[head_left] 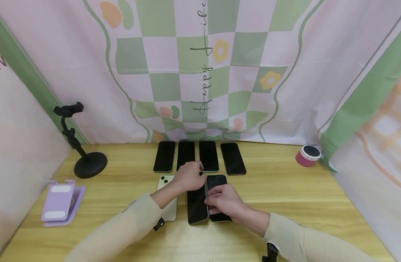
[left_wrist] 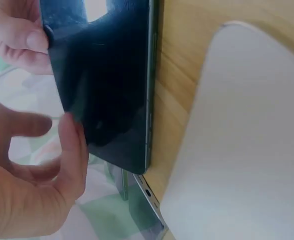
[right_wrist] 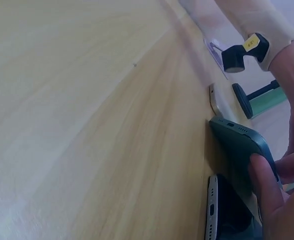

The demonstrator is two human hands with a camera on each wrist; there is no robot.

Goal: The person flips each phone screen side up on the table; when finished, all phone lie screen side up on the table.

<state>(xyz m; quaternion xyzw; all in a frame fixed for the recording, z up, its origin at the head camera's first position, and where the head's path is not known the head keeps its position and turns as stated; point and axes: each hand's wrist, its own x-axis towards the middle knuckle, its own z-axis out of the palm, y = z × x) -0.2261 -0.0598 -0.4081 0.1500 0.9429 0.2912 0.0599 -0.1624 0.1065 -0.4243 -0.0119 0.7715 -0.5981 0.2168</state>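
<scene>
A dark-green smartphone [head_left: 197, 205], black screen up, leans with its right long edge raised off the table. My right hand [head_left: 228, 199] pinches that raised edge between thumb and fingers; in the right wrist view its fingers [right_wrist: 267, 180] lie against the green back. At the phone's upper right corner is my left hand [head_left: 189, 177]. One fingertip touches the edge in the left wrist view, while another finger stands apart from it. Under my right hand lies another black-screened phone [head_left: 217, 179], partly hidden. A pale phone [head_left: 170, 213] rests back up on the left, partly covered by my left arm.
Behind my hands several dark phones [head_left: 233, 158] lie in a row along the curtain. A black phone stand [head_left: 90, 164] and a lilac folding holder [head_left: 59, 202] stand at left. At far right sits a pink and white round container [head_left: 308, 155].
</scene>
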